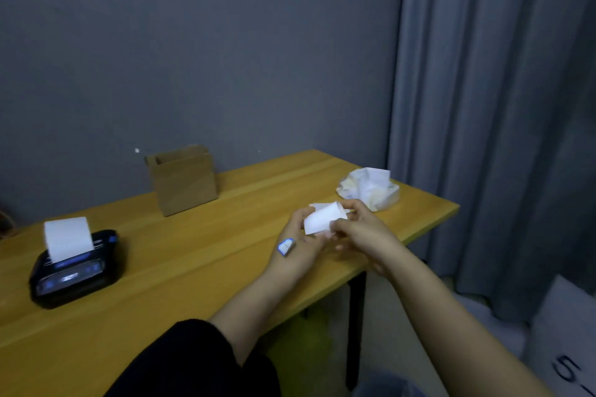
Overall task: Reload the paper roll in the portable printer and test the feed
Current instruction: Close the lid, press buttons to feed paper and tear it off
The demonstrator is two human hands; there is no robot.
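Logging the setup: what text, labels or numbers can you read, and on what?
"S", then a cut-off stroke: white box, lower right.
Blurred, unreadable: portable printer front marking.
Unreadable: faint marks on crumpled paper.
Unreadable: sticker on left hand.
Blank: paper strip held with right hand too.

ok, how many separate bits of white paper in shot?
3. A strip sticking up from the printer, table left; a piece held between left hand and right hand; a crumpled heap near the table's far right corner, which may hide more pieces.

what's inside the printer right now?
A white paper strip stands up out of the slot on the black printer. Any roll inside is hidden by the casing.
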